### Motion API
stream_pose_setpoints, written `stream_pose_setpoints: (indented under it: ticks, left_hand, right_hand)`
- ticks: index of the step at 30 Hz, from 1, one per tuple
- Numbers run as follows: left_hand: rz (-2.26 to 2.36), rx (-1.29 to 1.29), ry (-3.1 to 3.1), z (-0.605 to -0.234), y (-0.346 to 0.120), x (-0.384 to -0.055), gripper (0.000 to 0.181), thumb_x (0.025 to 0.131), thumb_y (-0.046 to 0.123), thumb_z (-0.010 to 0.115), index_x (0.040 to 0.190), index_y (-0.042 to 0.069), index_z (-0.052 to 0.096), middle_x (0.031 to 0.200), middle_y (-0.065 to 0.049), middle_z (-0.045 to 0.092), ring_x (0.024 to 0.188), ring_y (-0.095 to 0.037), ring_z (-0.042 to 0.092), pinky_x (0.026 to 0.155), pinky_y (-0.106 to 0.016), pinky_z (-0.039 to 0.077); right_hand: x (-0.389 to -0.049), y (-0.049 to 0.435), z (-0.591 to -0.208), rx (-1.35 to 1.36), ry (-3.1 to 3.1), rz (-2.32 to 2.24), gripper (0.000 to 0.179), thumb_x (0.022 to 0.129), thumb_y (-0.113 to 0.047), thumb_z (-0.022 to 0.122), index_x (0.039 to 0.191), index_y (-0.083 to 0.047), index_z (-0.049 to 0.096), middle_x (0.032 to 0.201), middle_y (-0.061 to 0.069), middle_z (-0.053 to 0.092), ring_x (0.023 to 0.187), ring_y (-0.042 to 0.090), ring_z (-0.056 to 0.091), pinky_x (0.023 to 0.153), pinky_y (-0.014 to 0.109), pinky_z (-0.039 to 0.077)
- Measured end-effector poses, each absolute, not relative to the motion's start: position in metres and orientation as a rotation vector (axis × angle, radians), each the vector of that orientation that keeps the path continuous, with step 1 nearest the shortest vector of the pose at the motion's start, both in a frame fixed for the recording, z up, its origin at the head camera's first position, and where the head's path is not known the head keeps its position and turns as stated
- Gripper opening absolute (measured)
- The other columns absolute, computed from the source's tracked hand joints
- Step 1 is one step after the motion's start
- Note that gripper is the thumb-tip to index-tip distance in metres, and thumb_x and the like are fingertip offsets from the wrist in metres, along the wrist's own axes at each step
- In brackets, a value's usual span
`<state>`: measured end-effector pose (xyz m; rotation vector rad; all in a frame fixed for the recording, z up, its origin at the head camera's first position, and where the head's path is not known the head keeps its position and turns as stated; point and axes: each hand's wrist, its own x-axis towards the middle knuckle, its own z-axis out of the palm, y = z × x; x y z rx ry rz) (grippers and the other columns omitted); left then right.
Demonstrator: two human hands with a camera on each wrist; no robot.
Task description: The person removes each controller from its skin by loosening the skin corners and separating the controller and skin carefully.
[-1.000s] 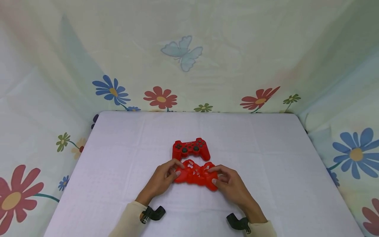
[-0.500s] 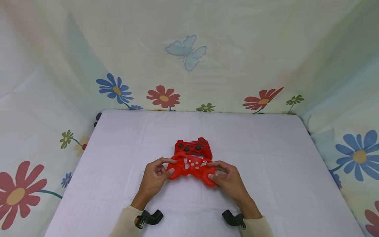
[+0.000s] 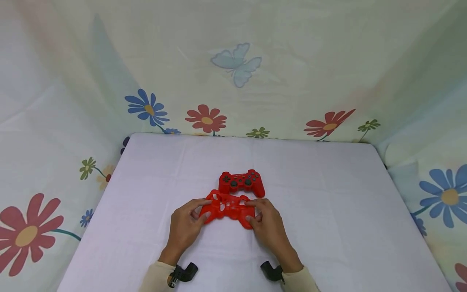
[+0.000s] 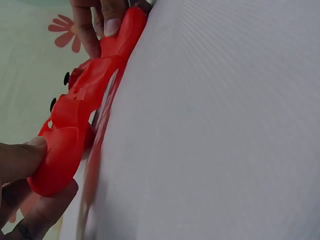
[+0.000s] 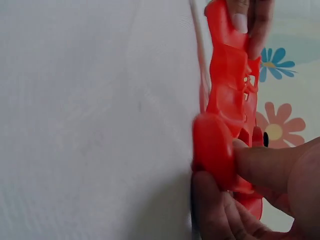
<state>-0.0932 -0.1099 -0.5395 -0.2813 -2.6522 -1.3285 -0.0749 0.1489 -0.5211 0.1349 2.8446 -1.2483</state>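
A soft red controller cover with cut-out holes is stretched between both hands, just above the white table. My left hand pinches its left grip between thumb and fingers. The right grip is pinched by my right hand, thumb on top and fingers beneath. Right behind the cover lies a red game controller, buttons and dark thumbsticks facing up; the cover's far edge overlaps its near side in the head view. From the left wrist view, the cover hides most of the controller.
A white cloth covers the table. A flowered curtain hangs behind the table and along both sides. Each wrist carries a black camera mount.
Both hands have drawn the cover leftward in the view, and it sits less tilted and lower than half a second ago. The controller shifts slightly right in view along with the whole scene.
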Motion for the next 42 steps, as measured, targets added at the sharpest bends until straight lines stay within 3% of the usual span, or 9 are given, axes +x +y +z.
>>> stream_pose_setpoints:
  ticks: [3,13,19,21,24,28,32,36,42]
  left_hand:
    - [-1.305,-0.282,-2.675,-0.540,-0.112,-0.093,0.040,0.088,0.014,0.089,0.123,0.031,0.079,0.122,0.011,0.076,0.073,-0.004,0.058,0.065,-0.021,0.053]
    - [-1.425,-0.308,-2.593,-0.539,-0.121,-0.092,0.045,0.088,0.015,0.089,0.125,0.036,0.076,0.124,0.014,0.075,0.076,-0.006,0.060,0.065,-0.025,0.053]
    - [-1.407,-0.320,-2.547,-0.523,-0.130,-0.091,0.047,0.087,0.014,0.089,0.127,0.035,0.076,0.129,0.011,0.074,0.078,-0.007,0.063,0.059,-0.022,0.050]
    - [-1.369,-0.330,-2.538,-0.516,-0.133,-0.089,0.047,0.087,0.012,0.089,0.127,0.033,0.077,0.130,0.010,0.075,0.079,-0.006,0.063,0.060,-0.022,0.051]
    - [-1.280,-0.373,-2.520,-0.505,-0.134,-0.086,0.047,0.085,0.008,0.089,0.126,0.029,0.078,0.128,0.008,0.076,0.081,-0.005,0.065,0.064,-0.023,0.055]
    - [-1.139,-0.463,-2.475,-0.489,-0.135,-0.081,0.048,0.083,0.003,0.090,0.125,0.022,0.079,0.125,0.004,0.078,0.096,-0.011,0.075,0.073,-0.027,0.063]
    - [-1.067,-0.525,-2.436,-0.474,-0.140,-0.078,0.048,0.083,0.005,0.090,0.127,0.019,0.078,0.125,-0.001,0.079,0.108,-0.020,0.078,0.076,-0.033,0.065]
    - [-1.096,-0.484,-2.428,-0.467,-0.151,-0.081,0.049,0.084,0.007,0.089,0.130,0.018,0.077,0.127,-0.003,0.078,0.107,-0.021,0.077,0.074,-0.032,0.064]
    - [-1.151,-0.338,-2.448,-0.474,-0.168,-0.088,0.051,0.083,0.004,0.089,0.130,0.021,0.077,0.128,-0.002,0.077,0.083,-0.011,0.068,0.059,-0.024,0.053]
  right_hand:
    - [-0.074,0.149,-0.522,0.115,2.822,-1.265,0.041,0.087,-0.008,0.088,0.124,-0.022,0.077,0.120,0.009,0.063,0.077,0.013,0.057,0.065,0.020,0.052]
    - [-0.079,0.149,-0.520,0.157,2.692,-1.407,0.052,0.092,-0.008,0.083,0.139,-0.025,0.070,0.095,0.005,0.061,0.081,0.017,0.057,0.065,0.021,0.050]
    - [-0.083,0.138,-0.512,0.074,2.615,-1.468,0.032,0.096,-0.007,0.077,0.123,-0.023,0.075,0.087,0.001,0.060,0.080,0.016,0.056,0.067,0.021,0.048]
    - [-0.084,0.132,-0.510,0.053,2.645,-1.406,0.028,0.096,-0.007,0.077,0.121,-0.021,0.075,0.088,0.001,0.062,0.082,0.017,0.057,0.069,0.025,0.050]
    - [-0.086,0.122,-0.505,0.036,2.713,-1.259,0.030,0.097,-0.009,0.077,0.125,-0.016,0.074,0.104,0.003,0.071,0.100,0.021,0.064,0.085,0.035,0.058]
    - [-0.088,0.106,-0.496,0.000,2.782,-1.045,0.034,0.097,-0.009,0.077,0.130,-0.006,0.071,0.123,0.009,0.071,0.116,0.026,0.064,0.100,0.047,0.058]
    - [-0.093,0.090,-0.487,-0.114,2.847,-0.955,0.037,0.095,-0.008,0.078,0.131,-0.005,0.069,0.116,0.009,0.068,0.106,0.021,0.062,0.091,0.042,0.060]
    - [-0.096,0.087,-0.483,-0.210,2.849,-1.132,0.041,0.094,-0.007,0.080,0.130,-0.016,0.063,0.121,0.003,0.068,0.113,0.019,0.062,0.093,0.039,0.059]
    - [-0.101,0.085,-0.485,-0.271,2.798,-1.275,0.040,0.091,-0.009,0.083,0.122,-0.021,0.060,0.098,-0.003,0.062,0.090,0.014,0.058,0.072,0.025,0.053]
